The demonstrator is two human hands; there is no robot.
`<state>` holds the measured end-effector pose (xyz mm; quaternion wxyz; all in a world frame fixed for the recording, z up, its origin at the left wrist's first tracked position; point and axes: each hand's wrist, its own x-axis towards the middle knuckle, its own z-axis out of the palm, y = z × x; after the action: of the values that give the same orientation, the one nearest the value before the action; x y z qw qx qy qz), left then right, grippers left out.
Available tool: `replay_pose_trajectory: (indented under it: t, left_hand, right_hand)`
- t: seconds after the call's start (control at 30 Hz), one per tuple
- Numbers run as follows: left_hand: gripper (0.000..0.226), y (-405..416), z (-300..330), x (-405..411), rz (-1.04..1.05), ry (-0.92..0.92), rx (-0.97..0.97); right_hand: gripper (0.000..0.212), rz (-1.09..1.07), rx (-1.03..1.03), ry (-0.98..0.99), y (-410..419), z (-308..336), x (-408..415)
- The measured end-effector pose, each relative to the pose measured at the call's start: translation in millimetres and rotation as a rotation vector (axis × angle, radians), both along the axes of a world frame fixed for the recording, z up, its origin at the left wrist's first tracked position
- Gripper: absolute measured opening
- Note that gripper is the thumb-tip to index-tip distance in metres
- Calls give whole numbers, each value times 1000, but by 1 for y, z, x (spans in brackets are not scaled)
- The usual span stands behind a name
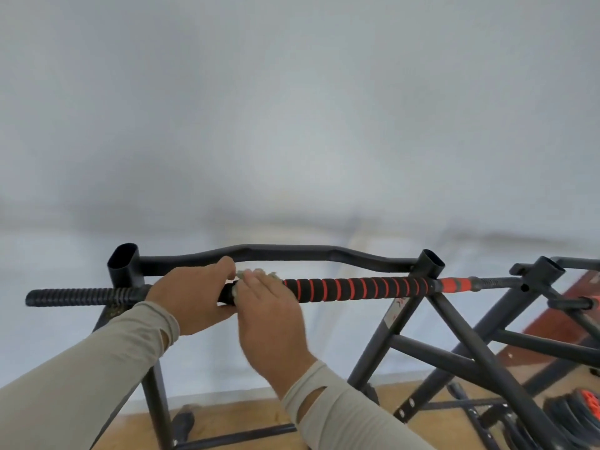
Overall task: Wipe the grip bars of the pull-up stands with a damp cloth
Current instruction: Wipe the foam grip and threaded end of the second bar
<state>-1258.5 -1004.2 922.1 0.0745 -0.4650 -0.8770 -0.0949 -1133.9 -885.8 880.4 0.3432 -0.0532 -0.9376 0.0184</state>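
Two hands meet on the near grip bar (357,289) of the closest pull-up stand (407,329), and between them sits the damp cloth (256,275), a small pale wad bunched on top of the bar. My left hand (191,295) is clenched round the bar just left of the cloth, thumb underneath. My right hand (271,323) lies over the cloth with fingers fairly straight, pressing it onto the foam; I cannot see whether the fingertips wrap behind.

I judge the cloth soft and limp, so it will bunch and slide off unless I fold it right round the bar. The black foam sleeve with its orange spiral looks spongy and grippy, likely to drag on wet fabric, so short strokes with a twist should suit it. The ribbed black end (81,297) at far left looks harder, with grooves that need working into. The steel frame seems stiff and heavy enough to stay put. A second stand (552,287) waits to the right.
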Motion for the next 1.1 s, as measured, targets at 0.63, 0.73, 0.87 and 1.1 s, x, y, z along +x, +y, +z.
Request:
replay_pose_trajectory:
  t: [0.63, 0.73, 0.87, 1.1]
  left_hand:
    - [39, -4, -2, -8, 7, 5, -8]
    - [39, -5, -3, -9, 13, -13, 25]
    - [41, -2, -13, -12, -54, 135, 83]
    - [34, -10, -19, -2, -87, 50, 119]
  right_hand:
    - [26, -791, -33, -342, 233, 56, 165]
    - [23, -974, -166, -303, 239, 70, 173]
    - [21, -808, -310, -249, 216, 69, 151]
    - [22, -496, -320, 15, 131, 30, 89]
